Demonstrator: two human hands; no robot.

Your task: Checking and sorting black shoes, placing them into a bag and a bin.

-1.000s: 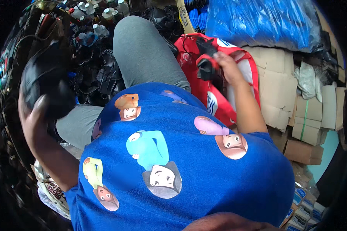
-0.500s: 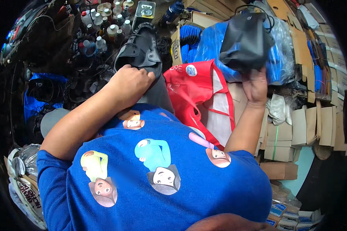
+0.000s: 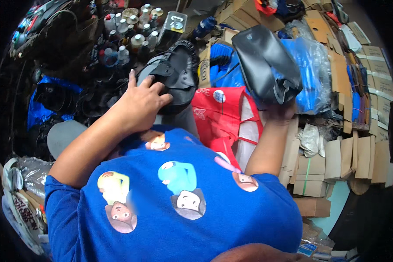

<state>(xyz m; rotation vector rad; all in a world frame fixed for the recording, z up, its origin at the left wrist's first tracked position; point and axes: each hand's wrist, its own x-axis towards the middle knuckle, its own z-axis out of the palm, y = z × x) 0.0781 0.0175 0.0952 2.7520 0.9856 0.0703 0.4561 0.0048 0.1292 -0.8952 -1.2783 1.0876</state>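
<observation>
Looks like a cluttered repair workshop or storeroom: stacked cardboard boxes (image 3: 332, 161) along the right, small bottles and cans (image 3: 133, 32) crowded at top, plastic-wrapped blue goods (image 3: 312, 65) between.

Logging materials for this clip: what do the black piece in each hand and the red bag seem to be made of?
Right piece: smooth black leather or vinyl, slight sheen. Left piece: matte black, stitched, probably leather or synthetic. Red bag: thin, soft and creased, probably non-woven fabric.

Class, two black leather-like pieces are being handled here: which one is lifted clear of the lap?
The smooth black piece in the right hand, raised over the blue bags; the left hand presses the other black piece down.
</observation>
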